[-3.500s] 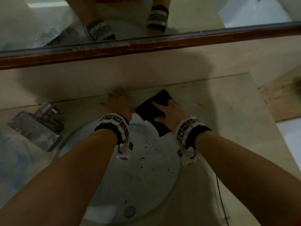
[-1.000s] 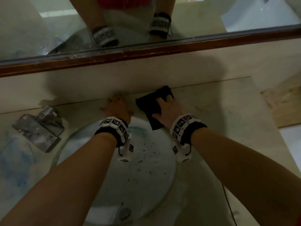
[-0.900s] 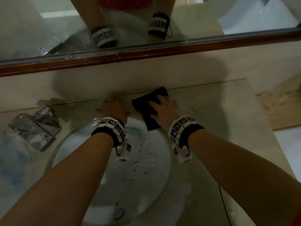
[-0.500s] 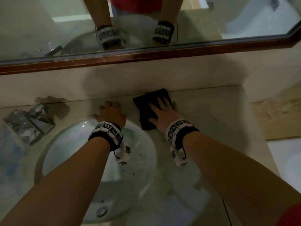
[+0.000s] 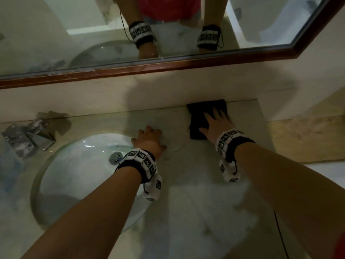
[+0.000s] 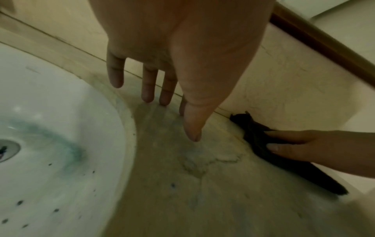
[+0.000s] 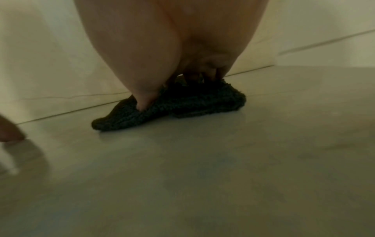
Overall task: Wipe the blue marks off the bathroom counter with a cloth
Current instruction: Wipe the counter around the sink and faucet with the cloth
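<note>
A dark cloth [image 5: 198, 116] [image 6: 263, 139] [image 7: 182, 102] lies flat on the pale stone counter [image 5: 186, 174] against the back wall, right of the basin. My right hand [image 5: 216, 124] [image 6: 304, 144] presses on it with straight, spread fingers. My left hand [image 5: 149, 141] [image 6: 162, 89] rests with straight fingers on the bare counter between the basin and the cloth, holding nothing. A faint bluish smudge [image 6: 192, 152] shows on the counter near my left thumb. Blue staining [image 6: 61, 144] streaks the inside of the basin.
A white round basin [image 5: 74, 184] with a metal drain [image 5: 115, 157] is sunk into the counter at left. A chrome tap [image 5: 28, 137] stands at the far left. A wood-framed mirror [image 5: 168, 66] runs above the back wall. The counter ends at right beside a wooden board [image 5: 308, 139].
My right hand has slid the cloth to the right along the back wall, away from the basin. My left hand stays on the counter by the basin rim.
</note>
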